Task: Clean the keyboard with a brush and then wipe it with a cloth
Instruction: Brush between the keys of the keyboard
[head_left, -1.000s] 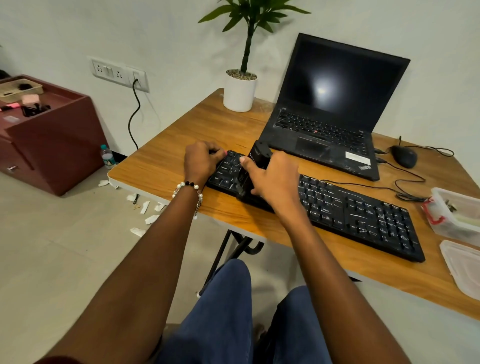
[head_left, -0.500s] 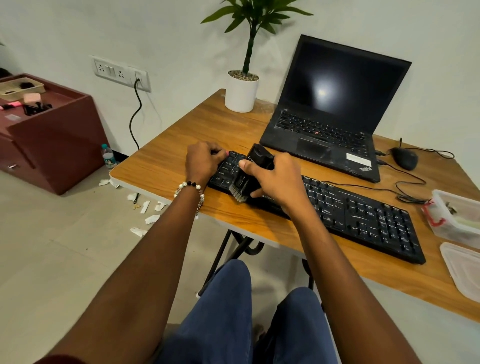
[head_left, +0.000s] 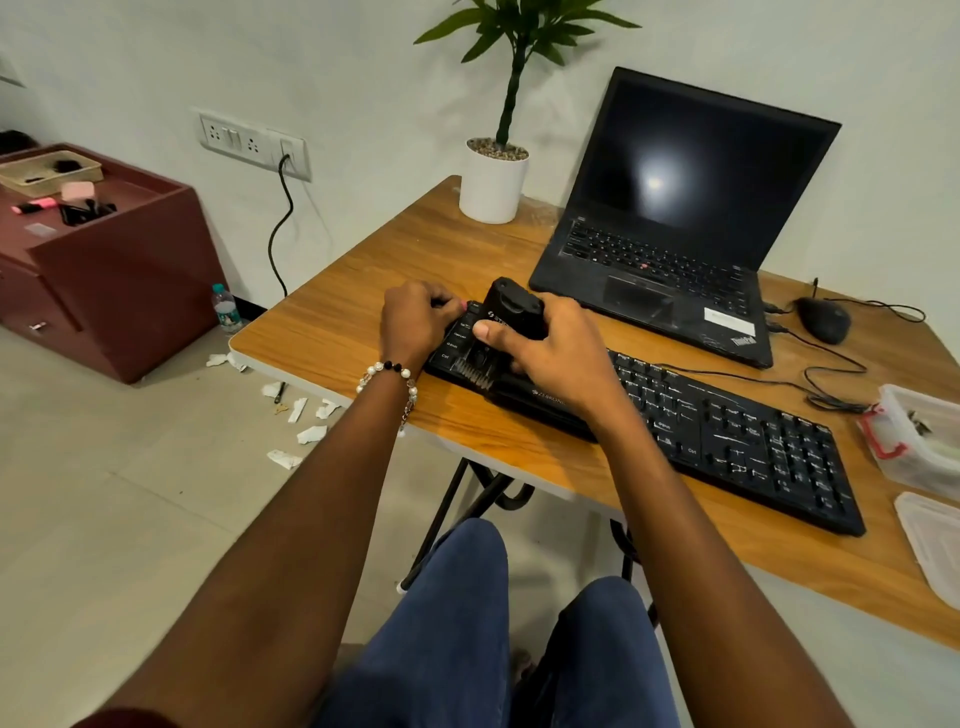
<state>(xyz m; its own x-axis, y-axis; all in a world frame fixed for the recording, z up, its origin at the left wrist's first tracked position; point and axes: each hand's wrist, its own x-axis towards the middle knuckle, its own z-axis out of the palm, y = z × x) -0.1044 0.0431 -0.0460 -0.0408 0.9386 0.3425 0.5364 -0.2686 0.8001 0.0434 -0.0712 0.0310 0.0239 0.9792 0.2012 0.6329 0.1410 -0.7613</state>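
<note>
A long black keyboard (head_left: 727, 436) lies slanted on the wooden desk (head_left: 343, 322). My right hand (head_left: 556, 348) grips a black brush (head_left: 511, 312) with a chunky handle; its bristles rest on the keys near the keyboard's left front edge. My left hand (head_left: 415, 319), with a bead bracelet on the wrist, holds the keyboard's left end with curled fingers. No cloth shows anywhere.
A black laptop (head_left: 670, 249) stands open behind the keyboard, next to a potted plant (head_left: 493, 176). A mouse (head_left: 823, 319) and cables lie at the right, with a plastic box (head_left: 919, 441) and its lid (head_left: 930, 545). A red cabinet (head_left: 104, 270) and paper scraps (head_left: 296, 415) sit on the floor at left.
My right hand has drawn the brush towards the keyboard's front edge, so the bristles sit lower on the left keys. My left hand stays on the keyboard's end.
</note>
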